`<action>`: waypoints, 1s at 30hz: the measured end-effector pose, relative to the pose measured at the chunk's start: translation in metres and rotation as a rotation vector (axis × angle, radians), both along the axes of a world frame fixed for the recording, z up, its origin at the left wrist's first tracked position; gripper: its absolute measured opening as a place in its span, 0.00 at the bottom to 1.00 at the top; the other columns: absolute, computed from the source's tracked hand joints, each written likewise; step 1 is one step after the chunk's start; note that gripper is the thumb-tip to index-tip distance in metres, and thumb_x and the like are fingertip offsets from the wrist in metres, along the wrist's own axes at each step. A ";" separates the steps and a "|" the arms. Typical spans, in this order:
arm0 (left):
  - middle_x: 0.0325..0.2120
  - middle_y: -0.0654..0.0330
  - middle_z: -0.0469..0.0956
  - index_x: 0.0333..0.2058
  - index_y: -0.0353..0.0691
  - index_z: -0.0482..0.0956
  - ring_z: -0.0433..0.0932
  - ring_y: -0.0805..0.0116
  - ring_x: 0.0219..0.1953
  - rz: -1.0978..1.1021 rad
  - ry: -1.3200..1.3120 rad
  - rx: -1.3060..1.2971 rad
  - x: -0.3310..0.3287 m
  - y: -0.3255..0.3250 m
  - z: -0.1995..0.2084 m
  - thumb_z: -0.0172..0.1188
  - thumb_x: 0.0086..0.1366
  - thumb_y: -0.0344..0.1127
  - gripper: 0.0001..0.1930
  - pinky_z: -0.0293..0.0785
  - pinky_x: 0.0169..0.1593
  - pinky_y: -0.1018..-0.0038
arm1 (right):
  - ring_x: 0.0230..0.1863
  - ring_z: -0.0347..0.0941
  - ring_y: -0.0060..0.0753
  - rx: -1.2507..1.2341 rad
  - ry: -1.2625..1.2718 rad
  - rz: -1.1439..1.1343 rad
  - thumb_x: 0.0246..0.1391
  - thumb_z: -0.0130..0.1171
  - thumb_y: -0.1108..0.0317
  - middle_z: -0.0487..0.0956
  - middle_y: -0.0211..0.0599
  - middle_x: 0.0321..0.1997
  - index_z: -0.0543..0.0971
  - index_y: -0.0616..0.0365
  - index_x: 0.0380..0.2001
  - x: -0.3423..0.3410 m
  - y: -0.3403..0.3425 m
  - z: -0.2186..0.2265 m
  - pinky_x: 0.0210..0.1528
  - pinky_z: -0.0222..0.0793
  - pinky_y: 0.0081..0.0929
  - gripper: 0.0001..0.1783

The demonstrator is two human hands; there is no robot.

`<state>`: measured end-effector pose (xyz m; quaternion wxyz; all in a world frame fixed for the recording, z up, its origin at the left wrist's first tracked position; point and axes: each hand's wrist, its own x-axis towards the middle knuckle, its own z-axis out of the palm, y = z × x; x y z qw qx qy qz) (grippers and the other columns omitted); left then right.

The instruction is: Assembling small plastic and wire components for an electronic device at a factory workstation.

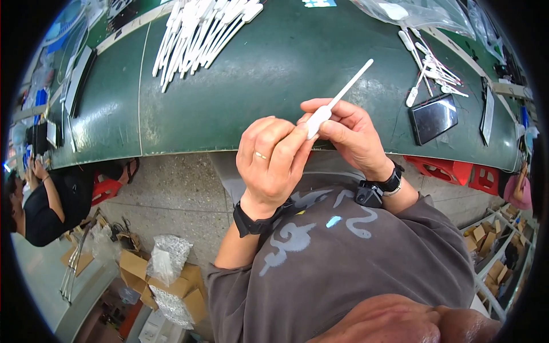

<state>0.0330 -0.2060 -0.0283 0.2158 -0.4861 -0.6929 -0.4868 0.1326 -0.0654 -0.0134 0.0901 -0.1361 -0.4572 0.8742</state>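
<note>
Stick is at desk's near edge, left hand and right hand both pinching its wide end; slack grip could drop it onto floor.

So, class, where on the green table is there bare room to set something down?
Bare green table lies between the large white pile and left hand, and between the pale seam and dark panel at far left. Crowded: the pile itself and the right end, with loose sticks, black device, plastic bag.
</note>
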 end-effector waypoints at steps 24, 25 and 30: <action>0.37 0.59 0.78 0.39 0.39 0.82 0.77 0.58 0.42 0.108 -0.179 -0.114 -0.002 -0.017 0.007 0.73 0.52 0.31 0.15 0.75 0.50 0.61 | 0.56 0.76 0.38 0.110 0.078 -0.019 0.68 0.50 0.67 0.76 0.53 0.58 0.69 0.62 0.56 -0.005 -0.014 -0.005 0.60 0.72 0.32 0.17; 0.36 0.59 0.78 0.38 0.39 0.82 0.77 0.58 0.41 0.098 -0.171 -0.108 -0.002 -0.018 0.007 0.72 0.52 0.31 0.14 0.74 0.51 0.61 | 0.56 0.76 0.38 0.103 0.075 -0.019 0.68 0.50 0.67 0.76 0.53 0.57 0.69 0.62 0.57 -0.004 -0.015 -0.005 0.59 0.72 0.33 0.17; 0.34 0.61 0.79 0.35 0.39 0.83 0.77 0.60 0.39 0.092 -0.138 -0.102 -0.008 -0.027 0.004 0.72 0.52 0.30 0.11 0.73 0.52 0.60 | 0.55 0.77 0.39 0.028 0.050 -0.015 0.69 0.50 0.64 0.77 0.53 0.56 0.69 0.62 0.57 -0.008 -0.016 -0.006 0.58 0.74 0.34 0.18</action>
